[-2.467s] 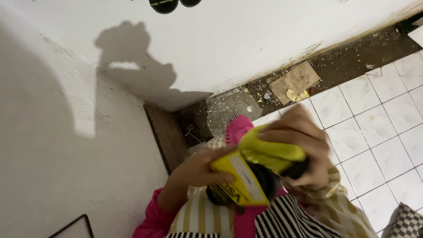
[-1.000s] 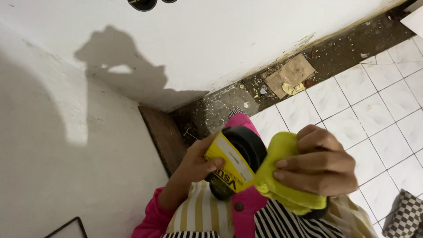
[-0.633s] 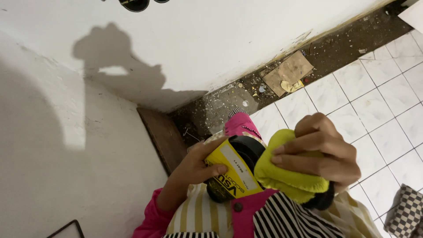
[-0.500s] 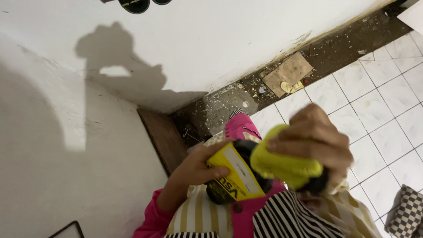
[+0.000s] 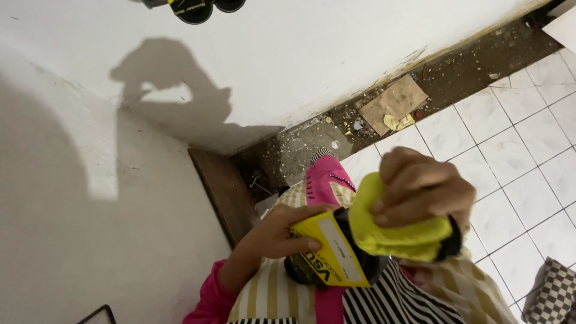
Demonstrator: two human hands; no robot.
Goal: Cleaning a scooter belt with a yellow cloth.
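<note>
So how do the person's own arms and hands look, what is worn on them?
The left hand is bare, with no glove or ring in view, and its arm wears a bright pink sleeve. The right hand is bare too; its sleeve cannot be seen.

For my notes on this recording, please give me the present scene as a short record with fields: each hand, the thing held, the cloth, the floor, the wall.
left hand: the left hand grips the black shoe by its side, thumb on the yellow tag
right hand: the right hand presses the yellow-green cloth onto the shoe
shoe: dark, held above the lap, mostly covered by tag and cloth
cloth: bunched, folded under the fingers
floor: white tiled floor, a dirty strip along the wall with a cardboard scrap
wall: white wall carrying the person's shadow
</note>
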